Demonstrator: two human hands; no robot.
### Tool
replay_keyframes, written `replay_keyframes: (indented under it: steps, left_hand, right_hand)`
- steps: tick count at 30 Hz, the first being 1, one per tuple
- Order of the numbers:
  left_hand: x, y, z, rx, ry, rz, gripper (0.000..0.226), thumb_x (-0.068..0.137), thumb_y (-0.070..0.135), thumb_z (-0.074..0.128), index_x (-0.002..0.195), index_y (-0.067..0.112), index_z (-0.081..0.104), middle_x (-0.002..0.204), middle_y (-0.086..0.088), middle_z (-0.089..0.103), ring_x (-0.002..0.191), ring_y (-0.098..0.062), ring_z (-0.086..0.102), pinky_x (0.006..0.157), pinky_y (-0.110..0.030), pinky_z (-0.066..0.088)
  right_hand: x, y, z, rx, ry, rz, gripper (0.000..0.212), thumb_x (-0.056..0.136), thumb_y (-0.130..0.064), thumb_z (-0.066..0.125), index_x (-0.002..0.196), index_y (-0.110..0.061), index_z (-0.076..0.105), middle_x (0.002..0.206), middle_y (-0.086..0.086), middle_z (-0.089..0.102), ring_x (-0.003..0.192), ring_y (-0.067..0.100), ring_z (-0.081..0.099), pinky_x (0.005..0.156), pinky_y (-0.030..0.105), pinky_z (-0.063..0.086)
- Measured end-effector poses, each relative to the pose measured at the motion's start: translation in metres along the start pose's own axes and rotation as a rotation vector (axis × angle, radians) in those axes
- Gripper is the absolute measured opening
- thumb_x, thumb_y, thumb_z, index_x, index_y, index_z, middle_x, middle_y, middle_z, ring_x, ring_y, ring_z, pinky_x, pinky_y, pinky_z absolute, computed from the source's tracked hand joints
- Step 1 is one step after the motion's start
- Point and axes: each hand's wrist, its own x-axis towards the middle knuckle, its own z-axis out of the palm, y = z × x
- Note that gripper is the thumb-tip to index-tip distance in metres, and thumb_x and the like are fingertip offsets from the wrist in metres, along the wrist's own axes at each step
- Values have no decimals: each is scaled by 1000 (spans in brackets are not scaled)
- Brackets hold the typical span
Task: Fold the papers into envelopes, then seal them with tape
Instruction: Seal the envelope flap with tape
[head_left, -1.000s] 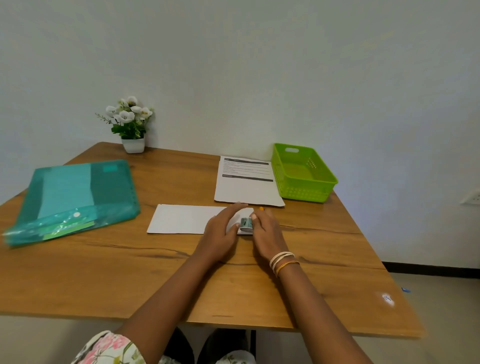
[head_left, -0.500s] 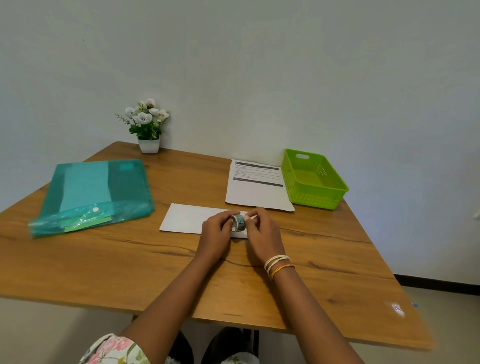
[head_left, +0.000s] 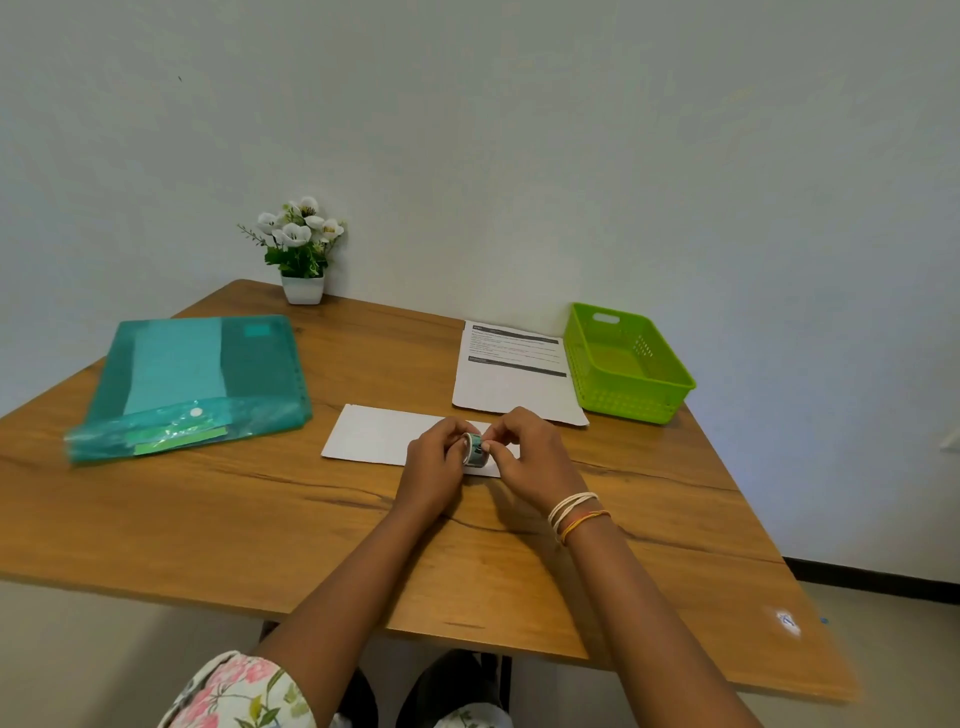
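Left hand: the left hand (head_left: 434, 462) curls round the near-left side of a small tape roll (head_left: 475, 449), fingers bent against its rim.
Right hand: the right hand (head_left: 527, 457) pinches the roll's right edge with thumb and fingertips; whether a strip of tape is lifted cannot be told. Thread bracelets (head_left: 574, 514) circle its wrist.
Tape roll: held on edge between both hands, just above the right end of the folded paper.
Folded paper: a white folded sheet (head_left: 376, 434) lies flat on the wooden table (head_left: 218, 514), its right end hidden under the hands.
Printed sheet: a printed paper (head_left: 511, 382) lies behind the hands, just beside a green plastic basket (head_left: 626, 366).
Left side: a teal plastic folder (head_left: 192, 382) lies well apart from the hands.
Far edge: a potted plant with white flowers (head_left: 301, 249) stands by the wall.
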Motion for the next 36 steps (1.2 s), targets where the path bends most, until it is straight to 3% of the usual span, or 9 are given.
replay_keyframes:
  steps: [3,6,12,18,24,28,32,36]
  left_hand:
    - [1,-2,2,14,20,-20,18,96,8,49,96,21,62,96,3,64,91,-12,62,61,-9,48]
    - [2,-4,2,31,20,-37,17,96,8,49,98,18,63,99,0,67,93,-12,62,61,-11,49]
    - [2,-3,2,-5,-5,3,18,92,7,55,98,18,69,103,-1,70,97,-11,64,64,-6,49]
    - [1,9,19,40,-32,107,23,90,8,58,100,21,74,102,3,72,95,-8,65,72,-6,46]
    - [20,45,63,241,-224,225,31,91,11,56,116,23,69,114,-2,69,104,-17,61,84,-31,52]
    - [34,56,92,438,-348,267,36,91,13,57,123,28,64,117,-2,66,105,-20,60,83,-33,51]
    - [41,56,112,588,-438,244,38,88,17,63,125,25,63,118,-2,66,104,-21,62,86,-34,53]
    - [41,48,118,576,-411,239,30,90,27,57,118,23,67,110,-2,70,102,-20,62,86,-36,53]
  right_hand:
    - [-4,0,0,16,6,-50,5,85,-10,64,87,-14,62,87,1,61,80,10,55,73,21,48]
    - [-9,-1,-1,118,84,-47,8,82,-7,65,85,-14,63,84,-2,63,79,8,59,74,17,51]
    - [-11,7,-11,260,182,183,10,76,-10,70,77,-20,70,73,-9,69,67,2,63,62,12,50]
    - [-21,29,-32,323,221,314,10,75,-5,72,78,-15,73,74,2,71,66,7,63,60,17,50]
    - [-30,58,-63,328,345,382,15,77,-3,72,76,-18,72,72,-3,70,65,5,62,62,14,50]
    - [-36,79,-77,394,437,469,18,79,-3,71,75,-21,72,76,-2,71,74,11,67,69,23,55]
    - [-43,97,-82,512,468,583,13,84,-2,67,83,-14,72,85,8,71,83,19,68,77,34,57]
    - [-46,104,-81,612,444,653,13,85,1,65,88,-11,71,85,10,70,78,15,66,67,23,57]
